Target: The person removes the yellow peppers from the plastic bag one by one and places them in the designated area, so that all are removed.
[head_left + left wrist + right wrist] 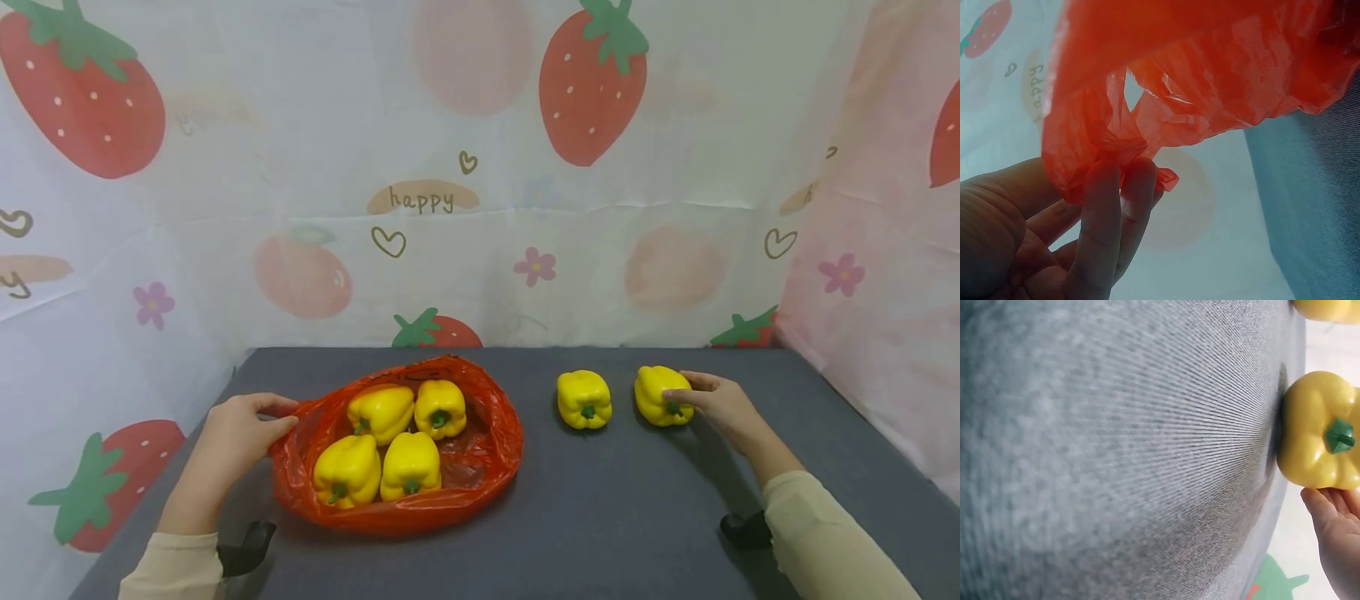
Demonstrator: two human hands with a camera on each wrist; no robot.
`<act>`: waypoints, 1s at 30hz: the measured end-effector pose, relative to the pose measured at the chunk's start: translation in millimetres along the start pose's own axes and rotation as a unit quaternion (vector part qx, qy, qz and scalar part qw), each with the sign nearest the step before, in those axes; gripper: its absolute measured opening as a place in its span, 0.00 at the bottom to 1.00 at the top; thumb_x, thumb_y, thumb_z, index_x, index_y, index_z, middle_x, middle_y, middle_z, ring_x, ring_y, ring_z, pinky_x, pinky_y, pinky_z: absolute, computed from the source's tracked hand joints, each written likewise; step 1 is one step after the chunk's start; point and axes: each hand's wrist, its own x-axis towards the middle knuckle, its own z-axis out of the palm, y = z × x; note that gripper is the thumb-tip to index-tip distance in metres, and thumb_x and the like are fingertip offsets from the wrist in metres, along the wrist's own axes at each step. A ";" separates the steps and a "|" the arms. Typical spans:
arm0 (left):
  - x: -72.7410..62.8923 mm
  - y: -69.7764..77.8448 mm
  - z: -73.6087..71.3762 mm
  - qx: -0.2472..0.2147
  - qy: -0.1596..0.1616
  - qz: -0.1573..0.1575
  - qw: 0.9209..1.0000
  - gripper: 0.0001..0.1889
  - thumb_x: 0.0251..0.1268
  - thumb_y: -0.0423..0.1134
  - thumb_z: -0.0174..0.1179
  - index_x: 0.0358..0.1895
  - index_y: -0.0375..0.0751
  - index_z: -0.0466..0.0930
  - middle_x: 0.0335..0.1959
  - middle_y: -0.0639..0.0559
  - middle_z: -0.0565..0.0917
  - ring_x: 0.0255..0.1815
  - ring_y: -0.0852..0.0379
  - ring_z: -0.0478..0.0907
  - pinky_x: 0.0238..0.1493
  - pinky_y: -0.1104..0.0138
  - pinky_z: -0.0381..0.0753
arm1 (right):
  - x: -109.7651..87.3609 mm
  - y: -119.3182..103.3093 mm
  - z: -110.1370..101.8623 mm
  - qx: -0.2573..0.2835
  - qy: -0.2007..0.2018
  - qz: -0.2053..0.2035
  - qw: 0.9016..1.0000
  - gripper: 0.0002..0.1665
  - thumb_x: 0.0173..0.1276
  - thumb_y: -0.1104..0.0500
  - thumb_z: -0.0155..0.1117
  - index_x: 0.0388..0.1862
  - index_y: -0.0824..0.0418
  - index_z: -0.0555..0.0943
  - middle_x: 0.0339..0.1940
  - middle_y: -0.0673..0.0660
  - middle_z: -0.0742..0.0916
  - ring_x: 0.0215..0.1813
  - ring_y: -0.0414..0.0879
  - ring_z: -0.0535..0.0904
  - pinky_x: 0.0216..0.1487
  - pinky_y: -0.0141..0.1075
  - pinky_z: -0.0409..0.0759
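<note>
Currently, the left hand (232, 446) pinches the left edge of the red bag (405, 521) between thumb and fingers, its mouth wide open, while the right hand (729, 410) grips the rightmost pepper (654, 393) from its right side; that pepper seems to rest at the far right of the table (585, 517). Just left of it stands the loose pepper (583, 396), touched by neither of the hands. Over on the left, the bag lies with four peppers (381, 414) inside, two on the far side and two nearer. So the work looks partway along: four peppers are in the bag, while two are outside it, one gripped and one free. Beyond the table's far edge hangs a strawberry-printed cloth (465, 292).
</note>
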 end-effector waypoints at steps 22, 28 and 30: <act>-3.3 -5.0 -6.7 0.000 0.002 -0.001 1.000 0.20 0.68 0.40 0.61 0.56 0.29 0.80 0.50 0.31 0.84 0.30 0.57 0.85 0.38 0.58 0.88 | -21.4 -45.2 17.9 -0.131 0.062 -0.063 0.987 0.56 0.65 0.34 0.64 0.79 0.66 0.56 0.79 0.69 0.61 0.78 0.69 0.56 0.71 0.64 0.64; 2.0 -8.3 -10.9 0.012 -0.028 0.013 0.999 0.21 0.67 0.40 0.63 0.57 0.29 0.79 0.48 0.32 0.85 0.29 0.56 0.86 0.36 0.59 0.89 | -40.7 -70.4 40.3 -0.118 0.065 -0.111 0.985 0.49 0.66 0.37 0.65 0.75 0.64 0.64 0.74 0.68 0.70 0.75 0.66 0.64 0.66 0.59 0.72; 4.1 -7.5 -12.2 0.017 -0.036 0.023 0.999 0.20 0.66 0.39 0.63 0.56 0.28 0.80 0.47 0.32 0.85 0.28 0.57 0.85 0.35 0.59 0.89 | -45.0 -77.6 48.3 -0.101 0.061 -0.126 0.985 0.47 0.66 0.38 0.66 0.74 0.63 0.66 0.73 0.67 0.72 0.74 0.64 0.66 0.67 0.58 0.73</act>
